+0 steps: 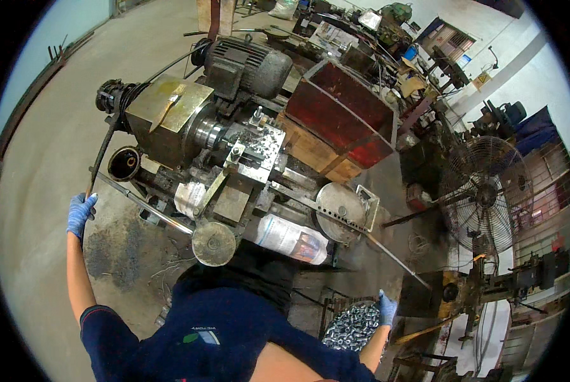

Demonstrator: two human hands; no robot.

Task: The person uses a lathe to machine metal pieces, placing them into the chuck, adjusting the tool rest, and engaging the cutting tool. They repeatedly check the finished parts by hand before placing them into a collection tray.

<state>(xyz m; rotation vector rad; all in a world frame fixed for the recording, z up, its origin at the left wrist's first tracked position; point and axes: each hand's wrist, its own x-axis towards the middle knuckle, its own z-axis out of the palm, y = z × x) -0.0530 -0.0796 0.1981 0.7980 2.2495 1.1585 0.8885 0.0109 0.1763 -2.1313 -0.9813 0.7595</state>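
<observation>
My left hand (81, 215), in a blue-grey knit glove, is closed round the lower end of a long dark lever (100, 158) at the left of a small lathe. My right hand (387, 308), gloved alike, is beside the rim of a round bin of small shiny metal parts (352, 326). Its fingers look pressed together; what they hold, if anything, is too small to make out. Between the hands stands the lathe, with its headstock (170, 114), chuck (207, 134) and chip-covered tool slide (259, 148). A brush (165, 109) lies on the headstock cover.
A motor (247, 67) sits behind the headstock. Beyond the slide is a red metal tray (342, 114) on a wooden block. A round handwheel (213, 244) and a perforated bar with a long rod (396, 260) jut toward me. A large fan (485, 191) stands at right.
</observation>
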